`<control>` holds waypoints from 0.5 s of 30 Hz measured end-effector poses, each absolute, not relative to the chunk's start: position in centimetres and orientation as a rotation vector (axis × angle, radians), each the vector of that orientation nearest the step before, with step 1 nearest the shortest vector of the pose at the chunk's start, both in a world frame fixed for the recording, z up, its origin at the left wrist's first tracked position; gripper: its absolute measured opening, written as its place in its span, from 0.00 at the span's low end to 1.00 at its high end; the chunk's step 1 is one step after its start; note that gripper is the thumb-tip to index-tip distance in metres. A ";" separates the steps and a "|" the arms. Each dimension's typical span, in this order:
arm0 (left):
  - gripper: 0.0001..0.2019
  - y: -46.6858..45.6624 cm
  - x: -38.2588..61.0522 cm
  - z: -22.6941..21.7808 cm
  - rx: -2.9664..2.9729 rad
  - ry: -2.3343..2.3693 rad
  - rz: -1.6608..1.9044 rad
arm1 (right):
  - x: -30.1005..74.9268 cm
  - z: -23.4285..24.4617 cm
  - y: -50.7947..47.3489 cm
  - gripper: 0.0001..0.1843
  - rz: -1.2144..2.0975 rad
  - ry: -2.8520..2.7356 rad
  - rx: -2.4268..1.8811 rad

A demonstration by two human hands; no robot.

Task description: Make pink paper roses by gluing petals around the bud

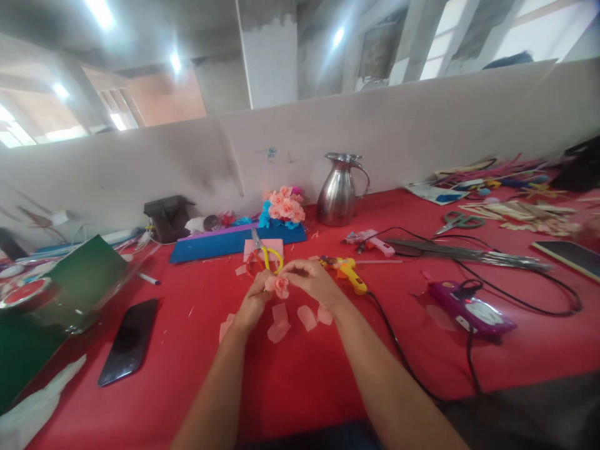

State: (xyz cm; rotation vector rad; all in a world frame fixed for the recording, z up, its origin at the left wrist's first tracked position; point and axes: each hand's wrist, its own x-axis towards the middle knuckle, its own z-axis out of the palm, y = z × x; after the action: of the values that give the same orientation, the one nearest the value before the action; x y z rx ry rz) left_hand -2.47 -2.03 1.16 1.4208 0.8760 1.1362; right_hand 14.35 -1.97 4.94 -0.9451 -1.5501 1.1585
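Observation:
Between my two hands, above the red table (187, 400), is a small pink paper flower (282, 287). My left hand (254, 301) is closed around its lower part. The fingers of my right hand (311, 280) are bent in at the flower's upper right edge, pinching at a petal. Loose pink paper petals (279, 323) lie on the table just below and beside the hands. Yellow-handled scissors (272, 255) rest just beyond my fingers, on pink paper (252, 250). To the right of my right hand lies a yellow glue gun (352, 276).
A bunch of pink paper flowers (284, 206) stands at the back beside a steel jug (338, 190). At right are a pink glue gun (375, 242), metal wires (469, 253), green-handled scissors (459, 222) and a purple power strip (469, 309) with cords. A phone (129, 340) lies at left.

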 end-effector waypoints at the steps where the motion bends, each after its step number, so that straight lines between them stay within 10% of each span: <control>1: 0.02 -2.0 -2.5 1.1 1.409 0.872 1.135 | 14.4 4.9 -1.9 0.06 1.153 -1.552 -0.949; 15: 0.06 -1.9 -2.4 0.6 1.137 0.750 1.164 | 13.7 5.1 -2.3 0.10 1.353 -1.358 -0.874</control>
State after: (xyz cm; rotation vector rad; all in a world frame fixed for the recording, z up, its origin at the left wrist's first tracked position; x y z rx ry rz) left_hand -2.42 -1.94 0.55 1.1370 0.7496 1.1638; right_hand 13.72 -2.27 5.07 -0.8741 -1.3577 1.3528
